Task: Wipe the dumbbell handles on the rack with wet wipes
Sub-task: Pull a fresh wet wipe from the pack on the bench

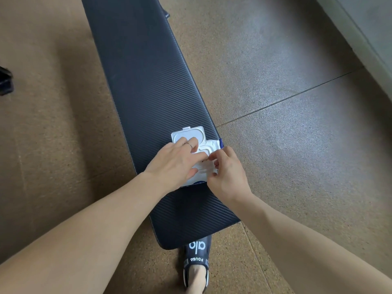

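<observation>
A white pack of wet wipes (pixel 213 145) lies on the near part of a black padded bench (pixel 148 85), its white flip lid (pixel 187 133) swung open toward the far side. My left hand (pixel 174 164) lies flat on the pack, fingers straight, pressing it down. My right hand (pixel 227 172) is at the pack's right side and pinches a white wipe (pixel 206 166) at the opening with its fingertips. No dumbbells or rack are in view.
The bench runs from the far left to near centre over a brown speckled floor (pixel 275 92). My foot in a dark sandal (pixel 197 262) stands just past the bench's near end. A dark object (pixel 5 81) sits at the left edge, a grey ledge (pixel 364 28) at the top right.
</observation>
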Motion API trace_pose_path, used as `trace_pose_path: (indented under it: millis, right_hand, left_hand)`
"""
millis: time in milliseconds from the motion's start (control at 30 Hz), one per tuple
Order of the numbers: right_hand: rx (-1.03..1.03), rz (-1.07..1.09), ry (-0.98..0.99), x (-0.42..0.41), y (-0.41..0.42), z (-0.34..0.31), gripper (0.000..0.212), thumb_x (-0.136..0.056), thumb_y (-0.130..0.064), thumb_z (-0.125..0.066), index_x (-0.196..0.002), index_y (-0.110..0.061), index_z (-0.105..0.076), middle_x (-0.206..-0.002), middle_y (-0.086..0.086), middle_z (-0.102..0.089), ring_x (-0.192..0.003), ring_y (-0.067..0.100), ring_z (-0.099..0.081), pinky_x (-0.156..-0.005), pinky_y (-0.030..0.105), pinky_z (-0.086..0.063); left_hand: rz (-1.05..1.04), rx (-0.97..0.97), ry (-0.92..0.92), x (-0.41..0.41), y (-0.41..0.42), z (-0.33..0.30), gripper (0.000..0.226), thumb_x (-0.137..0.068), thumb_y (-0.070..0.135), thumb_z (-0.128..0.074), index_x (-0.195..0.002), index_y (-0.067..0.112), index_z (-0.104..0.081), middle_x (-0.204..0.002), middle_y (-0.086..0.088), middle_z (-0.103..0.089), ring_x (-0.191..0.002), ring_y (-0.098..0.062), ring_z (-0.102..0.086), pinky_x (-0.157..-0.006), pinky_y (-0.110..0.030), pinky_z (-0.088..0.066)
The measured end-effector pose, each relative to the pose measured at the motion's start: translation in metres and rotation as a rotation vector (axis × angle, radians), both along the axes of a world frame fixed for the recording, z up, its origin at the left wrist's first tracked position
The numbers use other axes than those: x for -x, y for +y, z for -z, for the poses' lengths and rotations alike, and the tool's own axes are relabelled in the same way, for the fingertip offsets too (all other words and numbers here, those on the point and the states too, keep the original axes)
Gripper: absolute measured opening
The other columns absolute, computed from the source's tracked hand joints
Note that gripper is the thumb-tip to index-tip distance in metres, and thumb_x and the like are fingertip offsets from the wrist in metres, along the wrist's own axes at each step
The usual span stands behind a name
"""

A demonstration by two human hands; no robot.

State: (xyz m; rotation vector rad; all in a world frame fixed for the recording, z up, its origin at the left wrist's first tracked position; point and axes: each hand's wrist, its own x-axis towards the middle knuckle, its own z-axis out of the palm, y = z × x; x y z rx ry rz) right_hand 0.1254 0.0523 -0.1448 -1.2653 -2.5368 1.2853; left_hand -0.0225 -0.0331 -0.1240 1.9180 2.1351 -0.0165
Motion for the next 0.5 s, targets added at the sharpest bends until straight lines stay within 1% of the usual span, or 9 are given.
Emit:
trace_pose_path:
  millis: [100, 200, 267, 333, 400, 500]
  right_hand:
    - [0.007, 0.004, -0.006, 0.001, 0.001, -0.001, 0.02, -0.084, -0.009, -0.061, -0.104, -0.013, -0.059, -0.107, -0.003, -0.048, -0.085, 0.021, -0.058, -0.073, 0.04, -0.051]
    - [0.0, 0.009, -0.001, 0.001, 0.0, -0.001, 0.017, -0.087, -0.011, -0.06, -0.104, -0.014, -0.059, -0.107, -0.004, -0.048, -0.085, 0.021, -0.058, -0.073, 0.04, -0.051]
    - [-0.003, 0.007, 0.006, 0.001, -0.001, -0.002, 0.016, -0.088, -0.011, -0.06, -0.103, -0.016, -0.058, -0.107, -0.004, -0.048, -0.087, 0.021, -0.058, -0.073, 0.039, -0.051]
    - [-0.004, -0.002, 0.003, 0.002, -0.002, -0.004, 0.017, -0.087, -0.01, -0.06, -0.101, -0.018, -0.056, -0.107, -0.004, -0.047, -0.088, 0.021, -0.058, -0.073, 0.038, -0.05]
    - [0.008, -0.006, -0.002, 0.002, -0.002, -0.006, 0.02, -0.081, -0.005, -0.058, -0.096, -0.017, -0.053, -0.105, -0.003, -0.047, -0.088, 0.023, -0.057, -0.074, 0.04, -0.05]
    - [0.024, 0.003, -0.01, 0.003, -0.002, -0.008, 0.024, -0.072, 0.001, -0.053, -0.091, -0.014, -0.05, -0.103, 0.001, -0.047, -0.087, 0.026, -0.055, -0.075, 0.043, -0.05]
  left_hand:
    - [0.047, 0.03, 0.008, 0.005, 0.003, 0.0, 0.036, -0.097, 0.04, -0.058, -0.132, 0.035, -0.054, -0.12, 0.0, -0.048, -0.099, -0.019, -0.047, -0.073, -0.03, -0.034]
    - [0.092, 0.063, 0.036, 0.008, 0.01, -0.005, 0.03, -0.101, 0.041, -0.045, -0.127, 0.032, -0.056, -0.118, 0.0, -0.048, -0.098, -0.019, -0.045, -0.07, -0.029, -0.033]
    - [0.139, 0.108, 0.075, 0.011, 0.016, -0.007, 0.025, -0.106, 0.035, -0.039, -0.127, 0.031, -0.052, -0.12, 0.001, -0.047, -0.095, -0.016, -0.039, -0.068, -0.03, -0.034]
    - [0.187, 0.139, 0.109, 0.013, 0.02, -0.009, 0.028, -0.106, 0.022, -0.041, -0.13, 0.034, -0.046, -0.123, 0.001, -0.045, -0.093, -0.014, -0.035, -0.066, -0.031, -0.036]
    - [0.232, 0.155, 0.153, 0.012, 0.024, -0.011, 0.034, -0.105, 0.016, -0.042, -0.133, 0.035, -0.042, -0.124, 0.001, -0.044, -0.1, -0.016, -0.043, -0.065, -0.032, -0.034]
    - [0.301, 0.177, 0.216, 0.008, 0.031, -0.008, 0.034, -0.105, 0.014, -0.041, -0.135, 0.029, -0.042, -0.13, -0.001, -0.046, -0.108, -0.019, -0.052, -0.069, -0.031, -0.033]
